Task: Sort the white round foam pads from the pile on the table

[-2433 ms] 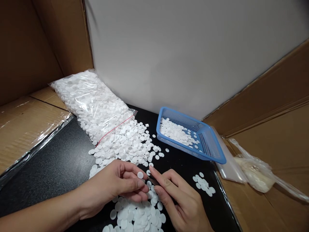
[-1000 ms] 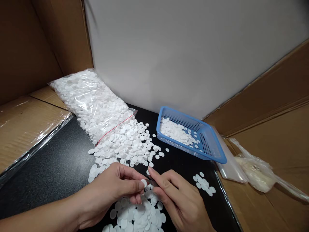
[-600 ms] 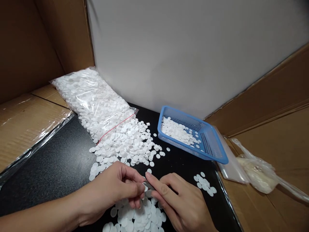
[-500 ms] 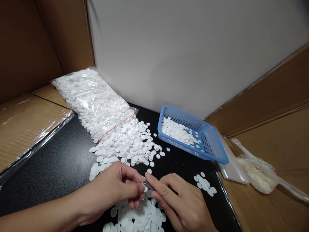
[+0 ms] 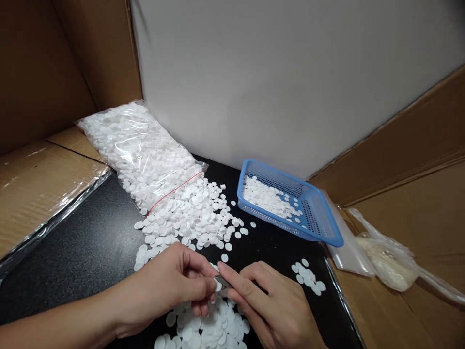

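Observation:
My left hand [image 5: 181, 276] pinches a thin white disc [image 5: 218, 285] between thumb and forefinger. Close against it, my right hand [image 5: 269, 300] grips a small grey metal tool [image 5: 224, 281] whose tip meets the disc; fingers cover most of the tool, so its exact kind is unclear. Below both hands lies a pile of white discs [image 5: 210, 327]. A larger heap of discs [image 5: 189, 218] spreads beyond my left hand, from the mouth of a clear zip bag [image 5: 141, 150] full of them.
At the back right stands a blue mesh basket [image 5: 290, 230] partly filled with discs. A small group of discs [image 5: 308, 277] lies right of my right hand. Plastic bags [image 5: 388, 261] rest on the cardboard at the right. A pale wall [image 5: 283, 87] closes off the back.
The disc in my left fingers has tilted and shows more of its face. The metal tool's tip has shifted slightly against it; the hands have barely moved.

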`<state>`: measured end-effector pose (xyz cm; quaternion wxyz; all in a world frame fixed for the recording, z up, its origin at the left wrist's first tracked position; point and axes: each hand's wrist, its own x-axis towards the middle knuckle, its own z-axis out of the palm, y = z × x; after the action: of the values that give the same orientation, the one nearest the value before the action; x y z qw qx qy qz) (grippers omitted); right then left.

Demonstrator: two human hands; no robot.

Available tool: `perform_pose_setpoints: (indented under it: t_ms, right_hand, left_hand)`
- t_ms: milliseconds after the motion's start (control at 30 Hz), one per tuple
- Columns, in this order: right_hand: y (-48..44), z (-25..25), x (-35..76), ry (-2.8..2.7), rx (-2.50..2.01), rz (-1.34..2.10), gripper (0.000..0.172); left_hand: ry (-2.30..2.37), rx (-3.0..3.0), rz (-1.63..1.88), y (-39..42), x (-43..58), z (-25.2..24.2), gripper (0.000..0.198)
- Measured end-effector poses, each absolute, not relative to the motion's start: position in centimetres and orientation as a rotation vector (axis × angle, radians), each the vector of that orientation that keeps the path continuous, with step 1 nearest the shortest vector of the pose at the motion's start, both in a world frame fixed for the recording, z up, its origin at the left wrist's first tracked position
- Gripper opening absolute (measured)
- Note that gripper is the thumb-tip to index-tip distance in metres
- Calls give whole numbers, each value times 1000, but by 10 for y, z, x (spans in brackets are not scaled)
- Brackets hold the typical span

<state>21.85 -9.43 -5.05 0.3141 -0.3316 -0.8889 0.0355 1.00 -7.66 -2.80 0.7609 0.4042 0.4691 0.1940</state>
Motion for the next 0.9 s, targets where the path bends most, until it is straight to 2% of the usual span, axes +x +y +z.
perform_pose_setpoints:
  t_ms: [233, 333, 467, 600, 733, 900]
  right_hand:
    - [-95, -54, 220, -2306, -912, 159, 27]
    - [-98, -56, 223, -2174, -1078, 432, 29]
    - [-102, -60, 220, -1855, -1283, 980, 24]
    - [-107, -65, 203, -1486, -1313, 1447, 39]
    - [-108, -62, 190, -1382, -1229, 1644, 41]
    - [-108, -54, 191, -1451, -1197, 1676, 45]
  left_hand:
    - [1012, 877, 418, -77, 9, -29, 28]
    - [1004, 843, 438, -76, 10, -27, 25]
    - [1000, 785, 461, -76, 13, -26, 21]
    - [972, 815, 462, -79, 14, -31, 18]
    - [929, 904, 464, -81, 13, -36, 17]
    - [858, 905, 474, -82, 13, -36, 23]
